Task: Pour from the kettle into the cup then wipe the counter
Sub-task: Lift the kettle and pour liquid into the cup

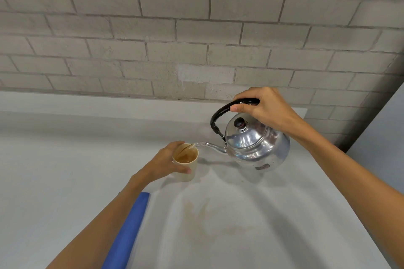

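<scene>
A shiny metal kettle [258, 144] with a black handle and black lid knob hangs tilted to the left above the counter. My right hand [262, 107] grips its handle from above. A thin stream runs from the spout into a cream cup [189, 167] that stands on the grey counter [65, 170]. Brown liquid shows inside the cup. My left hand [168, 162] is wrapped around the cup's left side and holds it steady. A blue cloth [129, 233] lies as a long strip on the counter beside my left forearm, partly hidden by it.
A faint brown stain [201, 212] marks the counter in front of the cup. A grey brick wall [175, 39] stands behind the counter. At the right the counter ends at a diagonal edge [371, 209] next to a pale panel.
</scene>
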### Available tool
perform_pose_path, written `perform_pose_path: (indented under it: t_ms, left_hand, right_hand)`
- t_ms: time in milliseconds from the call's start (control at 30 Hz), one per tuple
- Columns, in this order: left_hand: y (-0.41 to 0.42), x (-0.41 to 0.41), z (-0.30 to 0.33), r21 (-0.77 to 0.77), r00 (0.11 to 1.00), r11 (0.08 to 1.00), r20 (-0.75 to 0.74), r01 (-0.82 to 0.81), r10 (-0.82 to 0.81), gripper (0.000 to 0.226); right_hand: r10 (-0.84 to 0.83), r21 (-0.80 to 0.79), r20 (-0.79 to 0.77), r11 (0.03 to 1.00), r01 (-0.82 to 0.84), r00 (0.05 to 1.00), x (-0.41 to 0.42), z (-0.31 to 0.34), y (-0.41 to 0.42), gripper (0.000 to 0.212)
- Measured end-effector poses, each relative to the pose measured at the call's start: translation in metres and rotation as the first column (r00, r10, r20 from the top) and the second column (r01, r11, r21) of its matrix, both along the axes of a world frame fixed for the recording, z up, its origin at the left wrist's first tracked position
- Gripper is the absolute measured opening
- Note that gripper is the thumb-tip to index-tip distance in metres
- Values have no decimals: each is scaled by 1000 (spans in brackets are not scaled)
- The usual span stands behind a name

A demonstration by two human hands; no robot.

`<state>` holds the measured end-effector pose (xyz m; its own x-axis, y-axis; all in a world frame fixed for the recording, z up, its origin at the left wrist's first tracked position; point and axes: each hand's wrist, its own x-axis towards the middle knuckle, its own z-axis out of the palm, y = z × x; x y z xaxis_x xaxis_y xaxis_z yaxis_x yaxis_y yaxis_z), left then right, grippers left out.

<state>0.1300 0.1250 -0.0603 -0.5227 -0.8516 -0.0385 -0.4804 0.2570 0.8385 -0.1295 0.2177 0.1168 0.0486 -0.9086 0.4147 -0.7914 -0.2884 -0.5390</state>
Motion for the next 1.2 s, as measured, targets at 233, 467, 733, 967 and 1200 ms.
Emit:
perform_pose_path:
  t_ms: [233,467,733,967,1200]
  left_hand:
    - [-2,0,-2,1,1000,1000,-3,-6,6,90]
    - [-2,0,-2,-10,1000,1000,13,-2,2,90]
    - [-2,0,-3,-3,1000,1000,14,-6,6,93]
    - [-2,0,-3,-5,1000,1000,11,-7,7,93]
    - [-2,0,-2,2,1000,1000,9,-10,10,94]
  right_hand:
    - [5,8,-32,1000,-5,999,-1,6,2,23]
    - [-5,7,-77,1000,6,997,-2,8,3,22]
    - [2,7,-122,1000,-1,993,-1,10,2,23]
    - [22,2,-141,1000,-22,990,2,12,1,22]
    - [31,4,-171,1000,-31,985,3,14,2,24]
